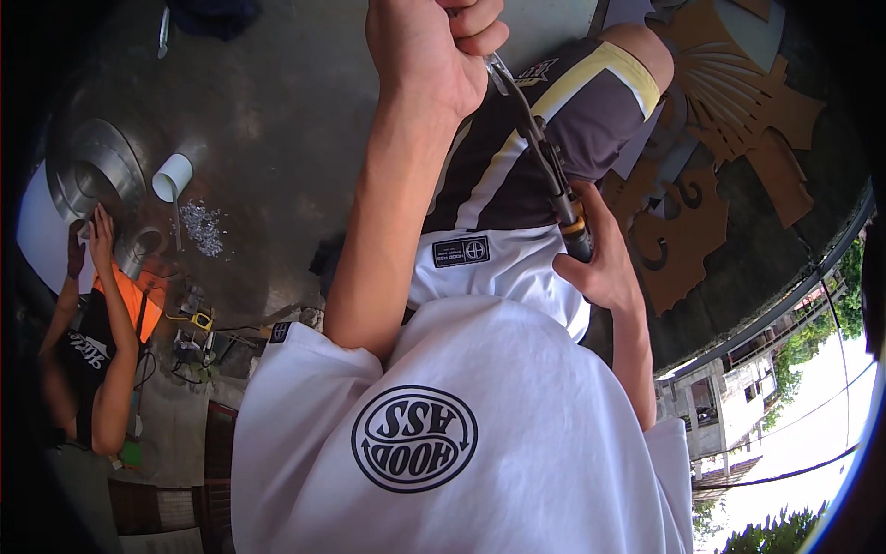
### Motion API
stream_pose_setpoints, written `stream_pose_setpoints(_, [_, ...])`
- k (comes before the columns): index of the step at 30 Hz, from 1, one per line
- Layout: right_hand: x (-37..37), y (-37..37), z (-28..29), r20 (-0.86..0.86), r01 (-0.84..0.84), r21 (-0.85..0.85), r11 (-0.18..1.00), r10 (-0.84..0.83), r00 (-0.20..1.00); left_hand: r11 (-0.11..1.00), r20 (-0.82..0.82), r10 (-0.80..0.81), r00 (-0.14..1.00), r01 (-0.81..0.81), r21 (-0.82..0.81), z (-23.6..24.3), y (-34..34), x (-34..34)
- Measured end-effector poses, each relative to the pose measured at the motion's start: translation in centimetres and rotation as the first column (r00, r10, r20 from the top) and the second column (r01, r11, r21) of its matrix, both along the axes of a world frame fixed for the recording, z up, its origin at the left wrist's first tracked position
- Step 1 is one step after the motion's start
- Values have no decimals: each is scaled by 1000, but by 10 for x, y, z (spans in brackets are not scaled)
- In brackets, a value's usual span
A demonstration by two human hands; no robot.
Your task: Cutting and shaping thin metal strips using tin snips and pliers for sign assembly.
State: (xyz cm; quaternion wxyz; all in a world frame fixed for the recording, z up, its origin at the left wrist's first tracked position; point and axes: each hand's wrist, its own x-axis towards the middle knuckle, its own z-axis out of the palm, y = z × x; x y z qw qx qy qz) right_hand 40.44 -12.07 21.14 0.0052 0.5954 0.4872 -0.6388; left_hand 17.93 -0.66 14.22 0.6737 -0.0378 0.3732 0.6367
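My left hand (429, 51) is raised at the top of the view, closed round the upper end of a long, dark metal hand tool (546, 152). Its fingers partly cover that end, so I cannot make out the tool's tip or exact kind. Slanting down across my dark shorts, the tool shows slim metal arms and ends in a black and yellow round part. My right hand (600, 245) grips this lower end between thumb and fingers, close to my right thigh.
Brown and grey cut-out sheets (683, 231) lie at the right. On the dark floor at left are a white cylinder (173, 177), a pile of small silvery pieces (203, 228) and a round metal part (97, 166), which another person's hands (100, 235) touch.
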Motion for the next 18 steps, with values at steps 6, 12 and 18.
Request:
stream_pose_setpoints(6, [-3, 1, -1, 26, -19, 64, 998, 18, 1000, 998, -58, 61, 996, -62, -14, 0, -5, 0])
stream_pose_setpoints(12, [-7, 3, -2, 59, -19, 48, 999, 16, 998, 997, -51, 71, 996, -71, -7, -3, -7, 2])
stream_pose_setpoints(18, [-10, 1, -5, 112, -21, 72, 997, 13, 994, 996, -80, 77, 994, -80, -45, 0, -8, 3])
